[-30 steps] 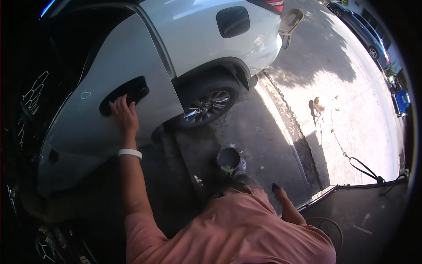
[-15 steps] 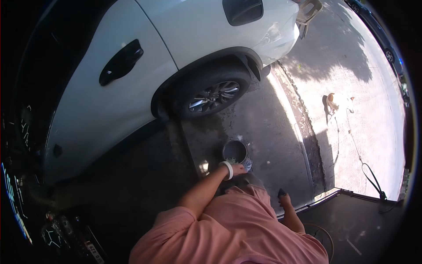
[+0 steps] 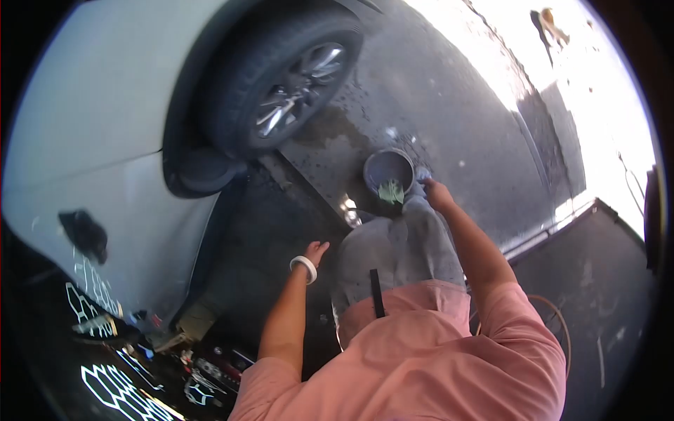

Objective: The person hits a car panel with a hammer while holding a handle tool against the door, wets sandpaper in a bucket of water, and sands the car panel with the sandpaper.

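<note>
The white car [image 3: 98,105] fills the upper left, its wheel [image 3: 298,91] nearer top centre. The bucket [image 3: 379,167] sits at centre; your extended right hand [image 3: 439,195] is just beside it, grip unclear. Your left hand [image 3: 316,253], left of centre, hangs with fingers released.

Upper right: dog [image 3: 554,29] on sunlit ground [image 3: 609,91]. Lower right: curved tan hose [image 3: 565,326]. Lower left: bright hexagonal lines [image 3: 116,388].
</note>
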A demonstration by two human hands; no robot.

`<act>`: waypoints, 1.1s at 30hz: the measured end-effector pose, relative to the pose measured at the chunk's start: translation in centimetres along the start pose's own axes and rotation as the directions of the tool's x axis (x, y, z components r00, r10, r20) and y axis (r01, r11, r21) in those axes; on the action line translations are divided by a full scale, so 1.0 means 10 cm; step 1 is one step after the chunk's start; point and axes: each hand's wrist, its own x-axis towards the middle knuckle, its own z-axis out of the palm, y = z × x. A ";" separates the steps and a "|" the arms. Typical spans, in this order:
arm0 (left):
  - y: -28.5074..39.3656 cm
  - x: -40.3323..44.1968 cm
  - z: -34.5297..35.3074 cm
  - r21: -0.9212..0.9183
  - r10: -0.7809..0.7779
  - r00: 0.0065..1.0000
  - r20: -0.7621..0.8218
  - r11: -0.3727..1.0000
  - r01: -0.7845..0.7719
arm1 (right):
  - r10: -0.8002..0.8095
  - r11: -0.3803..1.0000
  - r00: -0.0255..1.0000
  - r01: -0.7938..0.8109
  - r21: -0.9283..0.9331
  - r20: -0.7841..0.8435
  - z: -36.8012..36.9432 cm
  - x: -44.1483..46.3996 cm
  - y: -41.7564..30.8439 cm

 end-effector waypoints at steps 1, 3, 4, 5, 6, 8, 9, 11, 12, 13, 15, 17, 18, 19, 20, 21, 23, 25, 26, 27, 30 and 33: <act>0.15 0.27 0.14 -0.047 -0.005 0.998 0.063 0.999 0.008 | -0.013 0.998 1.000 0.012 0.066 0.022 0.18 0.15 0.02; 0.50 0.87 0.55 -0.103 0.070 0.985 0.159 0.993 -0.054 | 0.076 0.992 0.995 -0.082 0.101 0.059 0.57 0.48 0.07; 0.72 1.18 0.77 -0.100 0.047 0.972 0.229 0.995 -0.024 | 0.121 0.983 0.989 -0.132 0.132 0.089 0.72 0.63 0.09; 0.96 1.41 1.00 -0.110 0.097 0.966 0.239 0.991 -0.072 | 0.155 0.978 0.985 -0.164 0.131 0.075 0.91 0.80 0.19; 1.12 1.72 1.23 -0.166 0.126 0.955 0.268 0.983 -0.083 | 0.184 0.974 0.981 -0.190 0.127 0.059 1.10 0.97 0.29; 1.58 2.15 1.59 -0.259 0.140 0.941 0.309 0.964 -0.058 | 0.215 0.951 0.977 -0.210 0.225 0.002 1.40 1.26 0.45; 1.64 2.54 1.79 -0.343 0.140 0.924 0.357 0.939 -0.010 | 0.227 0.940 0.974 -0.214 0.267 -0.021 1.55 1.42 0.51; 1.93 3.00 2.06 -0.416 0.052 0.959 0.277 0.907 0.071 | 0.258 0.931 0.965 -0.236 0.279 -0.047 1.80 1.83 0.68; 2.01 3.24 2.19 -0.494 0.027 0.970 0.240 0.864 0.098 | 0.277 0.925 0.959 -0.249 0.287 -0.060 1.93 2.02 0.77; 1.95 3.65 2.34 -0.498 -0.017 0.976 0.219 0.858 0.127 | 0.306 0.913 0.949 -0.270 0.306 -0.076 2.03 2.20 0.84; 1.89 4.35 2.59 -0.574 -0.067 0.978 0.197 0.801 0.171 | 0.360 0.889 0.925 -0.302 0.343 -0.119 2.26 2.60 1.09; 1.92 4.70 2.79 -0.587 -0.141 0.979 0.146 0.784 0.200 | 0.199 0.977 0.978 -0.193 0.094 -0.067 2.67 3.09 1.54; 2.00 4.68 2.81 -0.555 -0.165 0.977 0.133 0.805 0.212 | 0.115 0.993 0.993 -0.116 -0.026 -0.023 2.86 3.26 1.76; 2.02 4.70 2.83 -0.558 -0.172 0.969 0.180 0.793 0.244 | 0.067 0.984 0.995 -0.053 -0.169 0.079 2.90 3.32 1.82; 2.01 4.71 2.82 -0.561 -0.175 0.959 0.223 0.781 0.273 | 0.028 0.954 0.982 0.030 -0.299 0.187 2.86 3.36 1.79; 1.97 4.71 2.84 -0.563 -0.180 0.957 0.226 0.778 0.279 | -0.001 0.902 0.955 0.130 -0.412 0.298 2.78 3.35 1.69; 1.98 4.52 2.79 -0.199 -0.135 0.982 0.136 0.967 0.160 | 0.136 0.932 0.939 -0.014 -0.361 0.315 2.55 3.21 1.42; 1.74 4.42 2.77 -0.030 0.137 0.988 0.073 0.990 -0.135 | 0.175 0.957 0.961 -0.114 -0.266 0.217 2.33 3.03 1.15; 1.75 4.30 2.70 0.058 0.284 0.957 0.061 0.956 -0.288 | 0.195 0.971 0.979 -0.184 -0.154 0.066 2.29 2.85 1.05; 1.84 3.91 2.50 0.087 0.301 0.948 0.099 0.947 -0.310 | 0.228 0.973 0.970 -0.231 -0.027 -0.086 2.26 2.61 0.97; 1.67 3.23 2.05 0.274 0.683 0.728 0.064 0.690 -0.671 | 0.142 0.988 0.955 -0.121 0.093 -0.259 1.89 1.87 0.58; 1.73 2.25 1.25 0.388 0.731 0.666 0.149 0.577 -0.719 | 0.139 0.988 0.952 -0.116 0.098 -0.273 1.47 1.13 0.12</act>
